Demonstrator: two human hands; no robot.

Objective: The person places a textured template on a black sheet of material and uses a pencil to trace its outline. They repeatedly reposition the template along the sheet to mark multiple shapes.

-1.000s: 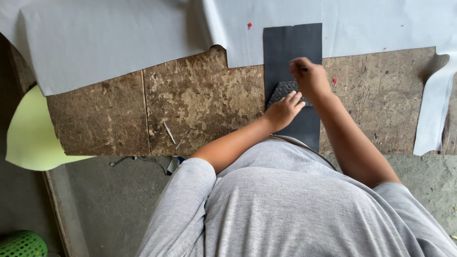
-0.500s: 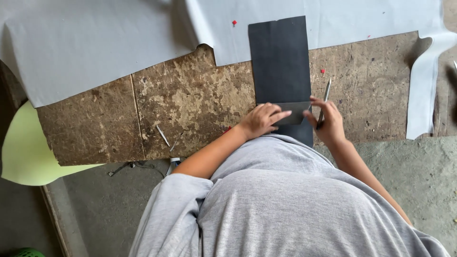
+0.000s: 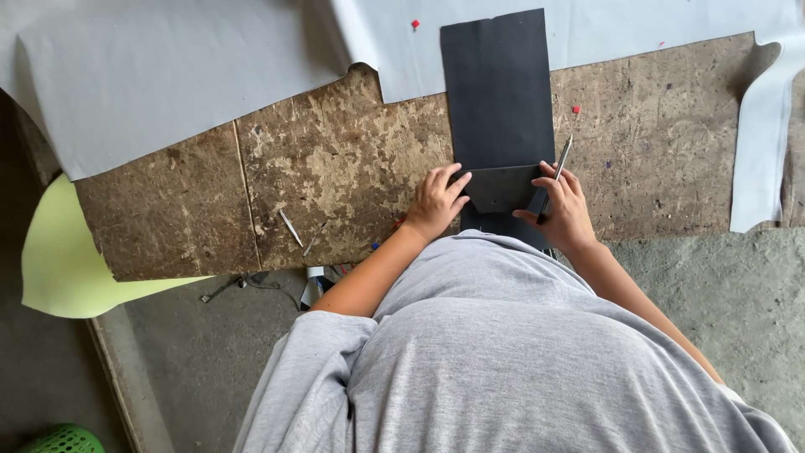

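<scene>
A pale yellow sheet point(image 3: 59, 268) is hanging off the left edge of the bench point(image 3: 335, 184), and a large grey sheet point(image 3: 168, 75) is covering the far left corner. On the bare board, a small thin metal piece point(image 3: 290, 227) is lying near the front edge. The left hand point(image 3: 436, 201) is lying open, with its fingers flat on a small dark template point(image 3: 499, 189). This template is lying on the long black sheet point(image 3: 496, 92), near the front edge. The right hand point(image 3: 563, 210) is pressing the template's right side and is gripping a thin silver pen point(image 3: 559, 161).
</scene>
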